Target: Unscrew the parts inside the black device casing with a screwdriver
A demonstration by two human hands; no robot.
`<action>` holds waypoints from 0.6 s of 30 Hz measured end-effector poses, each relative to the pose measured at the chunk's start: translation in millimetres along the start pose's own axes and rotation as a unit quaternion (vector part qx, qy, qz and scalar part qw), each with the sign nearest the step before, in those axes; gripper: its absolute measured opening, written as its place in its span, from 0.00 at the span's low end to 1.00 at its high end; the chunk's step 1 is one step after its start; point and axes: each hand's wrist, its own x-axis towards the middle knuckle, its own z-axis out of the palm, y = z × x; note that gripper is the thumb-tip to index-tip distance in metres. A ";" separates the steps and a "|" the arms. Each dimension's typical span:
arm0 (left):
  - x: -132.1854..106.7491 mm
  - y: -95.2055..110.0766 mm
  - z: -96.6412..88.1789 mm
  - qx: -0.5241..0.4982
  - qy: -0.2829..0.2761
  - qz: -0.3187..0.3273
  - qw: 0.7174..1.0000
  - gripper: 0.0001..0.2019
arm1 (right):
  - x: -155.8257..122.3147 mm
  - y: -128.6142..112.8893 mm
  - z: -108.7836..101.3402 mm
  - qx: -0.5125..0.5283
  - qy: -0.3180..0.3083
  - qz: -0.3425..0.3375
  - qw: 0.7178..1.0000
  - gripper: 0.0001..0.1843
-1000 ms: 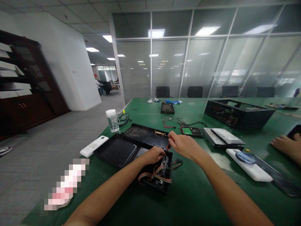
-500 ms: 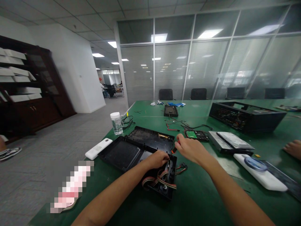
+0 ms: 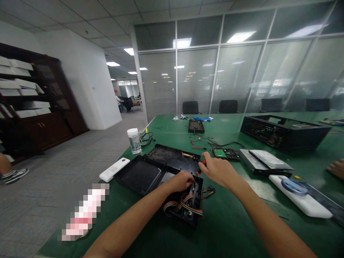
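In my right hand [image 3: 215,168] is a screwdriver [image 3: 199,169] with a red and black handle, slanting down toward the near right part of an open black plastic casing [image 3: 139,175]. My left hand [image 3: 184,180] is closed at that same part, its fingers close to the screwdriver's lower end; whatever they pinch is hidden. A striped ribbon of wires [image 3: 185,204] loops over the casing's near end, and a cable with black connectors [image 3: 211,190] sticks out to its right. Behind lies a second dusty black panel [image 3: 172,157].
A clear jar with a white lid [image 3: 133,141] and a white device [image 3: 114,169] stand to the left. On the right are a green circuit board [image 3: 220,153], a silver drive unit [image 3: 264,161], a black computer case [image 3: 285,132], another white device [image 3: 301,197] and another person's hand [image 3: 335,168].
The view has shifted very slightly. Both hands stay at the same part of the casing, and the screwdriver's handle shows a little more in my right hand.
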 end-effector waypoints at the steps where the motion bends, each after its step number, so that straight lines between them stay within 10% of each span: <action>1: -0.1 -0.1 0.1 0.001 0.001 0.001 1.000 0.08 | 0.0 -0.4 0.3 0.015 -0.006 -0.018 1.000 0.21; 9: -1.4 -0.6 1.1 0.006 0.006 0.017 1.000 0.09 | 9.1 33.9 5.7 0.183 -0.085 -0.049 0.978 0.27; 12: -1.4 -3.5 0.4 -0.002 0.015 0.031 0.999 0.09 | 0.5 79.8 28.2 0.406 -0.219 -0.043 0.886 0.27; 18: -2.4 -28.3 -30.1 -0.013 -0.013 -0.011 1.000 0.08 | -33.2 129.9 94.1 0.684 -0.090 0.092 0.718 0.23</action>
